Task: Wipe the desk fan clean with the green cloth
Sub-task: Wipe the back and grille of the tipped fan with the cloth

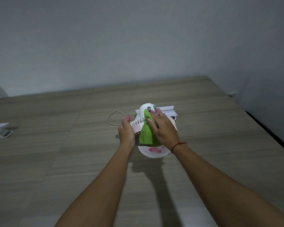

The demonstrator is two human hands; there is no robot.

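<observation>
A small white desk fan (pixel 145 110) stands on the wooden desk, seen from above and behind, its motor housing at the far side and its round base (pixel 152 153) nearest me. The green cloth (pixel 146 133) drapes over the fan's top and rear grille. My right hand (pixel 164 128) lies flat on the cloth and presses it against the fan. My left hand (pixel 126 130) grips the left rim of the fan's grille. The front of the fan is hidden under the cloth and my hands.
The fan's thin cord (pixel 115 117) loops on the desk (pixel 56 153) to the left, ending in a plug (pixel 117 136). A white rail-like piece (pixel 167 110) lies behind the fan. Another white object (pixel 0 132) sits at the far left edge. A wall runs behind the desk.
</observation>
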